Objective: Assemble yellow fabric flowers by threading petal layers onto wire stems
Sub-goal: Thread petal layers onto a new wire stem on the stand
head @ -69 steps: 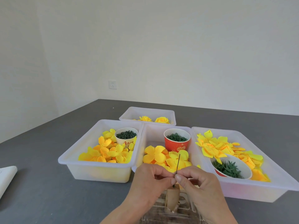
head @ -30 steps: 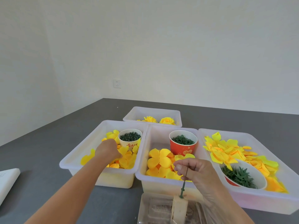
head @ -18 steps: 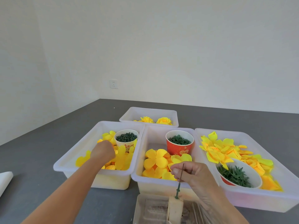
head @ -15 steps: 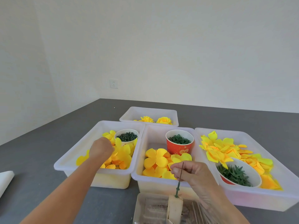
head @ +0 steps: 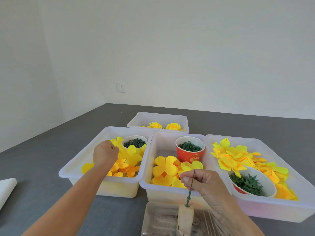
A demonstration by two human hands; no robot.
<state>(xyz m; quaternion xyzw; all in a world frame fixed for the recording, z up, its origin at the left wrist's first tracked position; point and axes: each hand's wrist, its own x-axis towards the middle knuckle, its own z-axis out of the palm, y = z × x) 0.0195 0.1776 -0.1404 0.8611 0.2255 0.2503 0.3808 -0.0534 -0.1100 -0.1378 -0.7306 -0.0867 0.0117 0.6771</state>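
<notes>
My right hand (head: 202, 183) pinches a thin green wire stem (head: 191, 183) that stands upright in a small wooden block (head: 185, 217) at the near edge. My left hand (head: 105, 154) reaches into the left bin (head: 68, 172) and holds a yellow petal layer (head: 131, 155) lifted above the loose petals there. The middle bin (head: 153, 188) holds larger yellow petal layers (head: 164, 168) and a red cup of green rings (head: 190, 149).
A white cup of green pieces (head: 134, 142) sits in the left bin. The right bin (head: 272, 210) holds pointed yellow petals and a bowl of green leaves (head: 250, 183). A far bin (head: 158, 118) contains two finished yellow flowers. A clear tray (head: 160, 220) lies under the block.
My left hand left the stem, reached into the left bin and lifted a yellow petal layer. My right hand kept pinching the wire stem over the block.
</notes>
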